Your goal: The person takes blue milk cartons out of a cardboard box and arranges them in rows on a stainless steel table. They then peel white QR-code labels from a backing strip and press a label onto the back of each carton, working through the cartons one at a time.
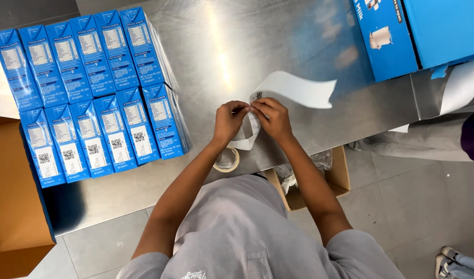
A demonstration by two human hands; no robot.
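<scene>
1. Left hand: fingers are pinched shut on the edge of a label strip, just beside the right hand, above the near edge of the table.
2. Right hand: fingertips are closed on the same strip, touching or nearly touching the left fingertips; a label appears to be picked away from its backing.
3. Label strip: white paper, curling up and away to the right of the hands, with a narrower tail looping down below them. It is held clear of the table, not laid flat.
4. Tape roll: a pale ring lying on the table just below the left wrist.
5. Blue cartons: two shrink-wrapped rows, lying flat on the left part of the table, well apart from the hands.
6. Steel table: shiny, bare in the middle.
7. Blue box: at the far right corner, partly out of view.
8. Cardboard box: brown, at the left edge, below the table.
9. Risks, as judged: the label could be torn or creased if pulled unevenly by the two pinches; the loose curl could be folded onto itself and stuck; the tape roll could be nudged off the edge by the left forearm.
</scene>
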